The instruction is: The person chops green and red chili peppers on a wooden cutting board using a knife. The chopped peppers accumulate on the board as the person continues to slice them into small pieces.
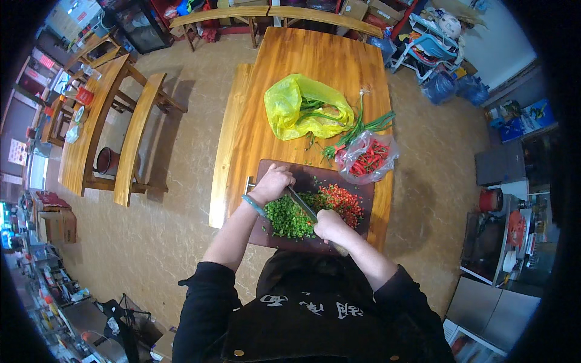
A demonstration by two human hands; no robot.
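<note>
A kitchen knife (303,204) lies slantwise over a dark brown cutting board (272,168). My right hand (330,224) grips its handle, which partly shows below the wrist. At the far end of the blade, my left hand (275,181) has its fingers curled on the tip; their exact hold is partly hidden. Chopped green pieces (288,218) are spread left of and under the blade. To the right, chopped red chili (342,204) partly mixes with the green. A clear plastic bag of whole red chilies (370,156) overlaps the board's far right corner.
Beyond the board, a yellow plastic bag (286,109) with green stalks sits on the wooden table (317,54). Loose green stalks (376,123) lie beside it. A wooden bench (227,159) runs along the table's left side. Another table (102,113) stands farther left.
</note>
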